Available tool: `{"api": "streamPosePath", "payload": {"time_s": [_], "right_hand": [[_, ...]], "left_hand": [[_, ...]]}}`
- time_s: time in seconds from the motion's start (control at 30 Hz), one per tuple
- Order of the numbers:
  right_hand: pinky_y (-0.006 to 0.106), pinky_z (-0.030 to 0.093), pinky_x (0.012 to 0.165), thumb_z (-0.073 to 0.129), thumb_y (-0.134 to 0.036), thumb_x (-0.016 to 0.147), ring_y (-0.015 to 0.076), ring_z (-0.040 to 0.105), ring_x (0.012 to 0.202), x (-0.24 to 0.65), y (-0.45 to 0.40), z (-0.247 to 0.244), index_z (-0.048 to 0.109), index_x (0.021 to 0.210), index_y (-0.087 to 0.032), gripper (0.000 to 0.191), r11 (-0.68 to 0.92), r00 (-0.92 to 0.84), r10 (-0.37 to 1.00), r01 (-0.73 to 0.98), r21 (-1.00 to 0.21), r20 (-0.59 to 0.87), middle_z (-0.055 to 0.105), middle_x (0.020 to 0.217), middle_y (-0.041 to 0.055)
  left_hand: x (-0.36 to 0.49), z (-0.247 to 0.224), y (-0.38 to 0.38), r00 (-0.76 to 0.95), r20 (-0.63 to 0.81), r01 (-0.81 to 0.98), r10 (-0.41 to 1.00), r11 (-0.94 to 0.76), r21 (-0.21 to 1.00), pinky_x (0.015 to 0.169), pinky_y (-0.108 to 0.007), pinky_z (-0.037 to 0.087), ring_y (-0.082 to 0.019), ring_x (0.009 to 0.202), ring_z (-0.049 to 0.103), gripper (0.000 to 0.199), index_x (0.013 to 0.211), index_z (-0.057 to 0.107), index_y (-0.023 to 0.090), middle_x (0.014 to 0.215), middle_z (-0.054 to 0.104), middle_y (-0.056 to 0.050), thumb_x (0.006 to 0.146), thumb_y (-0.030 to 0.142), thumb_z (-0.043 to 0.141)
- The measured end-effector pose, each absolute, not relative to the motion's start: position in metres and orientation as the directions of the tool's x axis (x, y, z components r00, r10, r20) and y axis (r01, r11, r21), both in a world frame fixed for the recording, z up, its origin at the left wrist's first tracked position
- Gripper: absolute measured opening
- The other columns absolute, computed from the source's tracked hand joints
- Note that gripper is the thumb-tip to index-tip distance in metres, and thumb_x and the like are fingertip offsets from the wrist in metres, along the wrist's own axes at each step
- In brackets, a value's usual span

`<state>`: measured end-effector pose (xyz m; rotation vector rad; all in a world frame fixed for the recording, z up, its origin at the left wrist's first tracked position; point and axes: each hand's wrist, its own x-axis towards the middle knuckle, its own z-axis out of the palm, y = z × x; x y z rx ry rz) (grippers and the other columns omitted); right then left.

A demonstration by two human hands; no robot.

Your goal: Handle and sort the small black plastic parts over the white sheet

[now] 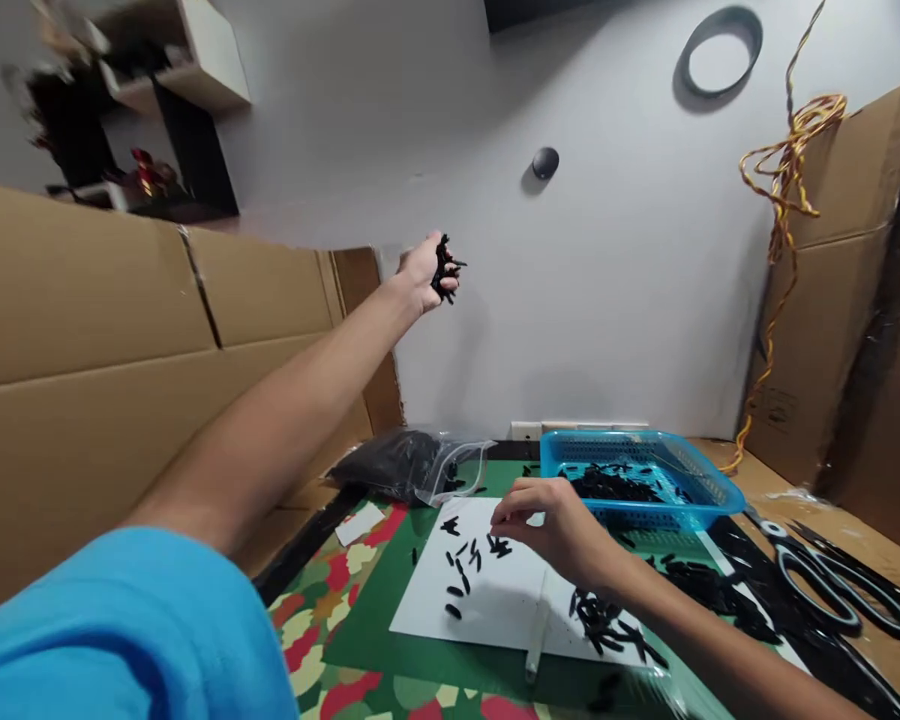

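Observation:
My left hand [424, 272], on a raised, stretched-out arm, is closed around a bunch of small black pieces [444, 275] that poke out between the fingers. Low over a white sheet [420, 610], my right hand [551, 520] has its thumb and fingertips pressed together. Whatever is in that pinch, if anything, is too small to tell. Just below its fingertips lie a few loose black pieces [499, 546], long and thin like short sticks. A bigger heap of black pieces [604, 620] rests on the sheet beneath my right forearm, near a white stick-like tool [538, 630].
Behind the sheet stands a blue basket [645, 515] with black pieces inside. A clear zip bag [405, 465] full of dark material lies at the back left. Scissors [832, 580] are at the right. Cardboard walls [82, 300] flank both sides; an orange cord [784, 190] hangs at right.

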<state>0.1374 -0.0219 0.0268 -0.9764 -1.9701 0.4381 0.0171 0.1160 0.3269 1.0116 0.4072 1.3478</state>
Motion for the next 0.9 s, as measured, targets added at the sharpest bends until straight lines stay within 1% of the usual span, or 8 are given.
{"api": "streamPosePath", "payload": {"time_s": [0.07, 0.1, 0.13, 0.23, 0.3, 0.37, 0.6, 0.9], "right_hand": [[0.028, 0.056, 0.072, 0.077, -0.022, 0.095, 0.0159, 0.072, 0.079, 0.159, -0.033, 0.024, 0.083, 0.091, -0.022, 0.007, 0.713, -0.2, 0.696, 0.306, -0.631, 0.69, 0.077, 0.088, 0.0031], [0.029, 0.058, 0.072, 0.074, -0.022, 0.096, 0.016, 0.073, 0.079, 0.17, -0.037, 0.022, 0.083, 0.094, -0.023, 0.009, 0.714, -0.136, 0.689, 0.295, -0.635, 0.712, 0.078, 0.09, 0.0039], [0.029, 0.06, 0.072, 0.072, -0.023, 0.096, 0.0163, 0.073, 0.079, 0.18, -0.04, 0.02, 0.082, 0.095, -0.023, 0.01, 0.697, -0.079, 0.696, 0.308, -0.647, 0.713, 0.078, 0.091, 0.0042], [0.031, 0.065, 0.071, 0.076, -0.028, 0.094, 0.0159, 0.075, 0.072, 0.201, -0.047, 0.015, 0.079, 0.099, -0.022, 0.009, 0.606, 0.078, 0.762, 0.265, -0.75, 0.643, 0.078, 0.089, 0.0034], [0.03, 0.067, 0.069, 0.081, -0.029, 0.091, 0.016, 0.077, 0.071, 0.207, -0.052, 0.012, 0.078, 0.101, -0.021, 0.013, 0.578, 0.129, 0.781, 0.218, -0.786, 0.611, 0.079, 0.089, 0.0029], [0.028, 0.067, 0.065, 0.084, -0.028, 0.089, 0.0154, 0.077, 0.068, 0.208, -0.056, 0.009, 0.078, 0.094, -0.021, 0.01, 0.574, 0.147, 0.784, 0.198, -0.795, 0.603, 0.078, 0.084, 0.002], [0.028, 0.068, 0.059, 0.092, -0.028, 0.082, 0.0181, 0.079, 0.061, 0.196, -0.064, -0.002, 0.08, 0.083, -0.021, 0.014, 0.511, 0.119, 0.849, 0.064, -0.857, 0.515, 0.079, 0.07, 0.0011], [0.031, 0.07, 0.06, 0.094, -0.036, 0.079, 0.0183, 0.078, 0.06, 0.195, -0.067, 0.0, 0.082, 0.084, -0.02, 0.021, 0.47, 0.085, 0.877, 0.064, -0.881, 0.474, 0.079, 0.07, 0.0005]], "left_hand": [[0.008, 0.271, 0.104, 0.319, 0.231, -0.515, 0.919, -0.036, 0.856, 0.034, -0.011, 0.011, -0.006, 0.043, 0.038, 0.023, 0.085, 0.05, 0.021, 0.064, 0.048, 0.003, 0.106, 0.026, 0.057], [0.003, 0.24, 0.096, 0.381, 0.196, -0.459, 0.903, 0.001, 0.888, 0.033, -0.011, 0.013, -0.006, 0.046, 0.043, 0.02, 0.088, 0.053, 0.02, 0.069, 0.052, 0.002, 0.106, 0.026, 0.058], [-0.003, 0.21, 0.087, 0.416, 0.152, -0.427, 0.896, 0.045, 0.903, 0.032, -0.011, 0.013, -0.006, 0.045, 0.045, 0.018, 0.089, 0.055, 0.019, 0.071, 0.053, 0.002, 0.104, 0.025, 0.061], [-0.014, 0.128, 0.06, 0.572, 0.034, -0.3, 0.82, 0.17, 0.939, 0.028, -0.009, 0.022, -0.005, 0.046, 0.044, 0.019, 0.093, 0.057, 0.019, 0.077, 0.049, 0.004, 0.1, 0.032, 0.069], [-0.016, 0.088, 0.045, 0.637, -0.049, -0.237, 0.769, 0.256, 0.937, 0.027, -0.009, 0.026, -0.004, 0.046, 0.041, 0.025, 0.094, 0.056, 0.02, 0.08, 0.047, 0.005, 0.097, 0.038, 0.074], [-0.014, 0.06, 0.032, 0.695, -0.131, -0.182, 0.707, 0.349, 0.919, 0.027, -0.008, 0.027, -0.003, 0.048, 0.04, 0.03, 0.095, 0.055, 0.021, 0.082, 0.046, 0.005, 0.096, 0.044, 0.075], [-0.01, 0.015, -0.005, 0.846, -0.214, -0.017, 0.487, 0.426, 0.904, 0.028, -0.01, 0.031, -0.005, 0.051, 0.041, 0.04, 0.096, 0.053, 0.023, 0.085, 0.049, 0.004, 0.092, 0.057, 0.075], [-0.012, 0.011, -0.005, 0.849, -0.161, -0.049, 0.504, 0.379, 0.924, 0.027, -0.011, 0.031, -0.005, 0.046, 0.041, 0.039, 0.094, 0.055, 0.021, 0.079, 0.053, 0.004, 0.091, 0.054, 0.077]]}}
